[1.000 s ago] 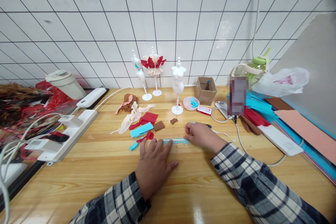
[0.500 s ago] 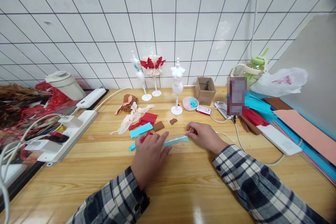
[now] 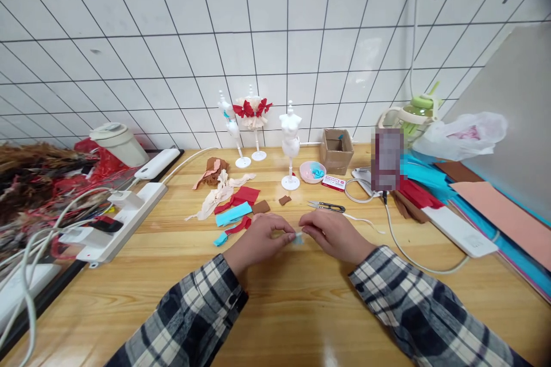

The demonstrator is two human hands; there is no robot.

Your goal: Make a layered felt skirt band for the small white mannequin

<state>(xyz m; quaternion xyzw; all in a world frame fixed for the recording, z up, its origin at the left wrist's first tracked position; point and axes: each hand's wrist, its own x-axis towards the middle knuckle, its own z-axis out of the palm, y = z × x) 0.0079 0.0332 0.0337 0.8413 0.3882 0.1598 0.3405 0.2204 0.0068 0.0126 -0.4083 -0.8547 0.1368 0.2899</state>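
My left hand [image 3: 260,239] and my right hand [image 3: 331,234] meet over the wooden table [image 3: 275,309], fingertips pinched together on a light blue strip [image 3: 298,238], of which only a small bit shows between them. Just behind the left hand lie scraps of blue, red and brown fabric [image 3: 236,213]. Small thread snips [image 3: 326,206] lie behind the right hand. A bare white mini mannequin [image 3: 291,143] stands further back, with two dressed ones [image 3: 250,120] to its left.
A white power strip [image 3: 124,212] with cables and a red-and-brown heap [image 3: 38,178] fill the left side. At the right are coloured sheets [image 3: 495,212], a white cable [image 3: 413,258], a cardboard box [image 3: 336,151], a pink dish [image 3: 313,171] and a green bottle [image 3: 415,112].
The blue strip lay stretched flat under both hands; the left hand lifted off it and both hands came together, gathering the strip into a small bunch. The snips are now uncovered.
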